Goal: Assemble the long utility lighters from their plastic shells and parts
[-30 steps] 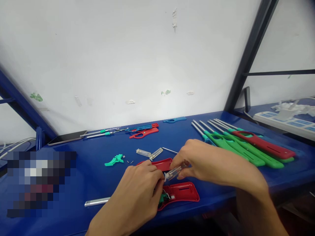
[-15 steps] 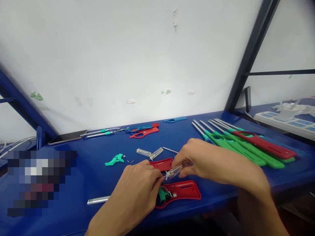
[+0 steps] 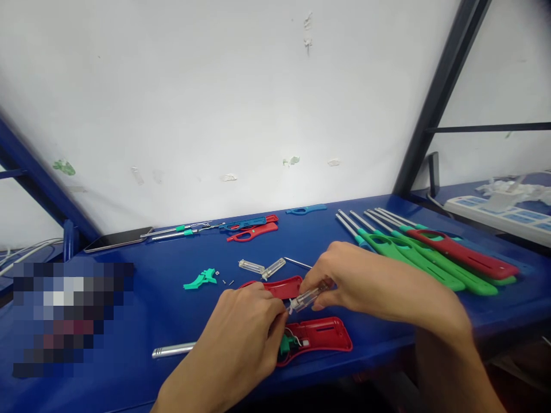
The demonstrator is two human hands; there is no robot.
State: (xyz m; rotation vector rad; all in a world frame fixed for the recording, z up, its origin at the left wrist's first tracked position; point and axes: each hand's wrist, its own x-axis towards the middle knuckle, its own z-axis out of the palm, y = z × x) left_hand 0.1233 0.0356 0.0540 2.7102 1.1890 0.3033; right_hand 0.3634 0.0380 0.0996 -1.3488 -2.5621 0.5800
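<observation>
My right hand (image 3: pixel 333 281) is closed on a clear plastic lighter fuel tank (image 3: pixel 305 299), its white valve end facing left. At that end my left hand (image 3: pixel 247 321) has its fingers pinched on what looks like a thin pale tube; the fingertips are partly hidden. Below the hands lies an opened red lighter half-shell (image 3: pixel 329 332) with a green part (image 3: pixel 284 345) and white wires inside. Its metal barrel (image 3: pixel 174 349) sticks out left, past my left forearm. Behind the fingers rests another red shell half (image 3: pixel 282 287).
Two clear tanks (image 3: pixel 263 268), a green trigger (image 3: pixel 201 279), tiny pins (image 3: pixel 228 282) and a thin metal rod (image 3: pixel 298 263) lie beyond my hands. Several whole lighters (image 3: pixel 422 252) are at right. Further back are open lighter parts (image 3: pixel 245 225) and a phone (image 3: pixel 118 240).
My left hand has shifted very slightly, showing more of the red shell half behind it. The tank stays in my right hand, almost still.
</observation>
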